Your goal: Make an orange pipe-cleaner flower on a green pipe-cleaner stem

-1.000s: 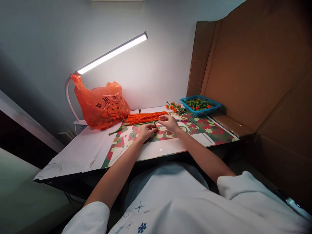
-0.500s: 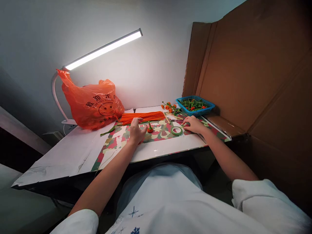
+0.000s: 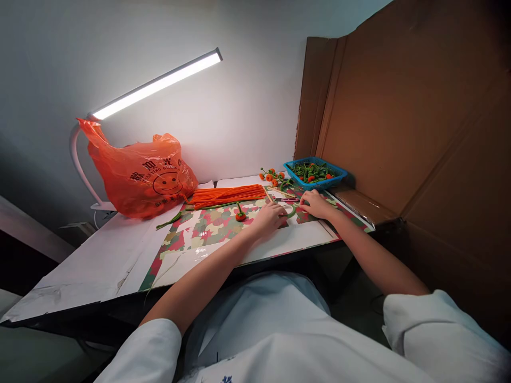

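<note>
My left hand (image 3: 270, 219) is at the left side of a roll of green tape (image 3: 293, 213), its fingers closed over the near rim and hiding part of it. Just right of the roll, my right hand (image 3: 315, 205) has thumb and fingertips pinched together; what is between them is too small to make out. Left of my left hand, an orange pompom flower (image 3: 240, 216) with a short green stem stands on the camouflage-patterned mat (image 3: 211, 229). Behind it lies a bundle of orange pipe cleaners (image 3: 227, 196).
A blue basket (image 3: 341, 178) of green-stemmed orange flowers stands at the back right, with more orange flowers (image 3: 271, 175) beside it. Thin sticks (image 3: 268, 196) lie behind the tape. An orange plastic bag (image 3: 139, 181) sits under a lamp (image 3: 159, 82). Cardboard (image 3: 383, 117) walls the right side.
My left hand has moved right, from beside the single flower to the tape roll. My right hand stays pinched near the roll. The view has shifted slightly.
</note>
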Motion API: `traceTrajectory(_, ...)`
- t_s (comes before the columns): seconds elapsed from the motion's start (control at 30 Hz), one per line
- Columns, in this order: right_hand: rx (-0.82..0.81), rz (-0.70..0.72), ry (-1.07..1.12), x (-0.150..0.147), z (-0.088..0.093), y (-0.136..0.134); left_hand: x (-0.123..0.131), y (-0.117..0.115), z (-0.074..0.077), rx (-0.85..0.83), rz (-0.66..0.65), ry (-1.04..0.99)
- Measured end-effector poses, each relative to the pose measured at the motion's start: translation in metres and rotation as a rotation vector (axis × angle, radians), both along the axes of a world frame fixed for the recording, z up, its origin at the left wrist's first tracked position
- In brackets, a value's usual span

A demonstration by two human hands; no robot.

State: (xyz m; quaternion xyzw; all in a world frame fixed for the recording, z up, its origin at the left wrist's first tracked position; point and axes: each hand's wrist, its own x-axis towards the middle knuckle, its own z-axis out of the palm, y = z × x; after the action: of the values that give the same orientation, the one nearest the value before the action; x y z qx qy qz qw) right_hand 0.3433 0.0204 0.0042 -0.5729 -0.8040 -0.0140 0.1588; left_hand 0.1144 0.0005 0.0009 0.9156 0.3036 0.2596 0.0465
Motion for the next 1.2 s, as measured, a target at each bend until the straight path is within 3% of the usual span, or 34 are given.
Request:
traceTrajectory(0.17,0.132,-0.018,0.200,-0.008,0.013,-0.008,-0.031,-0.020,0.010,-0.206,0.031,-0.361)
traceTrajectory(0.3,0.273,0.317,0.616,-0.045,0.033,-0.044,-0.050,-0.044,0.019,-0.259,0.034,-0.455)
traceTrajectory(0.43,0.192,0.520,0.672,-0.091,0.042,-0.088,-0.063,-0.068,0.016,-0.213,0.067,-0.534)
traceTrajectory(0.57,0.209,0.429,0.792,-0.118,0.032,-0.112,-0.071,-0.089,0.003,-0.154,0.137,-0.647)
traceTrajectory(0.77,0.191,0.398,0.942,-0.132,0.022,-0.135,-0.075,-0.110,-0.012,0.082,0.234,-0.672)
traceTrajectory(0.97,0.162,0.378,0.941,-0.137,0.025,-0.146,-0.078,-0.119,-0.010,0.258,0.253,-0.566)
traceTrajectory(1.2,0.128,0.411,0.906,-0.133,0.026,-0.145,-0.079,-0.122,-0.007,0.279,0.245,-0.509)
